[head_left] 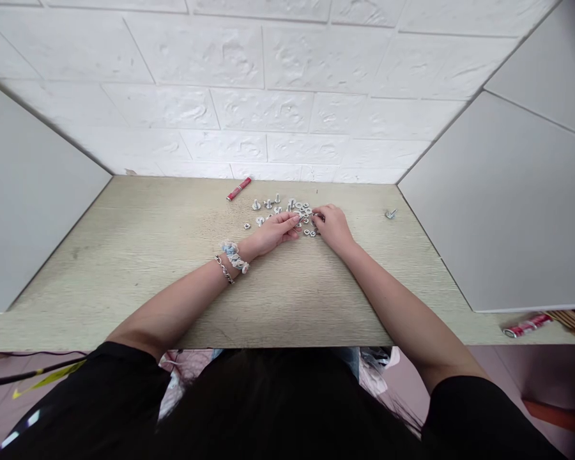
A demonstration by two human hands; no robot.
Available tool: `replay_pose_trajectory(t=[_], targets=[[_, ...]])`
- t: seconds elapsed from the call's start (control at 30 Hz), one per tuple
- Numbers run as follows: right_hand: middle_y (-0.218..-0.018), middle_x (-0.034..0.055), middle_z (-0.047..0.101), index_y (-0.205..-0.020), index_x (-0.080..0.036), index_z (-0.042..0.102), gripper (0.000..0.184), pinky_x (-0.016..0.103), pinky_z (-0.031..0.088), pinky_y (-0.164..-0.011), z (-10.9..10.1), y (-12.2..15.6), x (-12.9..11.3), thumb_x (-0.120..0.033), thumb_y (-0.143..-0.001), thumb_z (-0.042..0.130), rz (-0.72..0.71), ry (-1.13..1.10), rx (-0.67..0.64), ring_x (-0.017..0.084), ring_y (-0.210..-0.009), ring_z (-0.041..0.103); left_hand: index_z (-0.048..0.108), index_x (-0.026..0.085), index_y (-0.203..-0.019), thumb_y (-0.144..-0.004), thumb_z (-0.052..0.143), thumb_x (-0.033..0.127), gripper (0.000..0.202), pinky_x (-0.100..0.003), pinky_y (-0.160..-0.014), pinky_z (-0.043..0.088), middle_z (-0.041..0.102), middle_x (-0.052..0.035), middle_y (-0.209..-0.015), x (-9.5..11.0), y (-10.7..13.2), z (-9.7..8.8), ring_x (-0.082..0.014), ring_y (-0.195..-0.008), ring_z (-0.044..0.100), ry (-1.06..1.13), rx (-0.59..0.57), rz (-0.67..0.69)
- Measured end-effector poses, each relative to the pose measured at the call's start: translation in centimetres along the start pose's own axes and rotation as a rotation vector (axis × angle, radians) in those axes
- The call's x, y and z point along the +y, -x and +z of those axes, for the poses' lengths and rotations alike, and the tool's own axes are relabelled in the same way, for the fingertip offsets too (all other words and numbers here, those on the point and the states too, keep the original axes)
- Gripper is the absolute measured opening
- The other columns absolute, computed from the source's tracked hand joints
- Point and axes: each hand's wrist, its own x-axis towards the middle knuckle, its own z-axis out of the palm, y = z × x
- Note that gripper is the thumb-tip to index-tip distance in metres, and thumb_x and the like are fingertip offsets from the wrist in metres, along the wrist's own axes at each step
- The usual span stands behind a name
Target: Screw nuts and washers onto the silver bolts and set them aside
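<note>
A scatter of several small metal bolts and nuts lies on the pale wooden tabletop near the back wall. My left hand rests at the pile's near edge, with its fingers pinched on a small metal bolt. Just right of it, my right hand has its fingers curled together over small metal parts at the pile's right side; what it grips is too small to make out. The two sets of fingertips almost meet. A bracelet and a blue scrunchie sit on my left wrist.
A red tube lies behind the pile to the left. One lone bolt sits apart at the right. White panels wall in both sides and a white brick wall closes the back. Another red tube lies at the far right front edge.
</note>
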Motion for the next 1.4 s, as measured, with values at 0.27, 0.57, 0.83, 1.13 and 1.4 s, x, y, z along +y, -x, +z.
replay_pose_trajectory(t=[0.27, 0.57, 0.83, 1.13, 1.4], targets=[[-0.098, 0.0124, 0.062, -0.1, -0.013, 0.068, 0.023, 0.039, 0.042, -0.09, -0.2, 0.0, 0.1, -0.019, -0.081, 0.057, 0.027, 0.02, 0.007, 0.026, -0.093, 0.055, 0.058, 0.015, -0.086, -0.073, 0.072, 0.04, 0.031, -0.022, -0.071, 0.044, 0.059, 0.0016, -0.078, 0.0, 0.0, 0.0, -0.0047, -0.062, 0.051, -0.009, 0.001, 0.008], [-0.09, 0.011, 0.063, -0.089, -0.014, 0.07, 0.018, 0.038, 0.043, -0.087, -0.5, 0.1, -0.3, -0.013, -0.083, 0.053, -0.008, 0.038, -0.03, 0.023, -0.09, 0.056, 0.058, 0.015, -0.087, -0.075, 0.07, 0.039, 0.03, -0.023, -0.073, 0.043, 0.057, 0.001, -0.08, -0.1, 0.0, -0.1, -0.0048, -0.064, 0.049, -0.034, -0.017, 0.014], [-0.096, 0.0115, 0.065, -0.092, -0.012, 0.068, 0.02, 0.038, 0.044, -0.088, -0.5, 0.3, -0.2, -0.007, -0.079, 0.054, -0.022, -0.05, 0.004, 0.023, -0.093, 0.058, 0.058, 0.014, -0.087, -0.074, 0.071, 0.039, 0.031, -0.023, -0.074, 0.042, 0.057, 0.0012, -0.081, -0.1, 0.0, -0.1, -0.0049, -0.066, 0.05, -0.033, -0.019, 0.005], [-0.098, 0.0101, 0.064, -0.096, -0.015, 0.065, 0.025, 0.038, 0.049, -0.084, -0.6, 0.7, -0.3, -0.005, -0.079, 0.05, -0.152, -0.113, 0.153, 0.022, -0.092, 0.06, 0.059, 0.014, -0.089, -0.072, 0.073, 0.039, 0.033, -0.022, -0.07, 0.042, 0.057, 0.0011, -0.081, -0.3, -0.3, -0.3, -0.0047, -0.065, 0.05, -0.029, -0.023, 0.014], [-0.096, 0.007, 0.066, -0.1, -0.02, 0.062, 0.02, 0.033, 0.052, -0.082, -1.1, 1.7, -2.2, -0.017, -0.091, 0.044, -0.504, -0.185, 0.384, 0.018, -0.092, 0.062, 0.059, 0.014, -0.093, -0.079, 0.068, 0.034, 0.026, -0.021, -0.071, 0.043, 0.058, 0.0008, -0.079, -0.5, -0.5, -0.5, -0.0044, -0.063, 0.05, 0.029, -0.04, 0.012]])
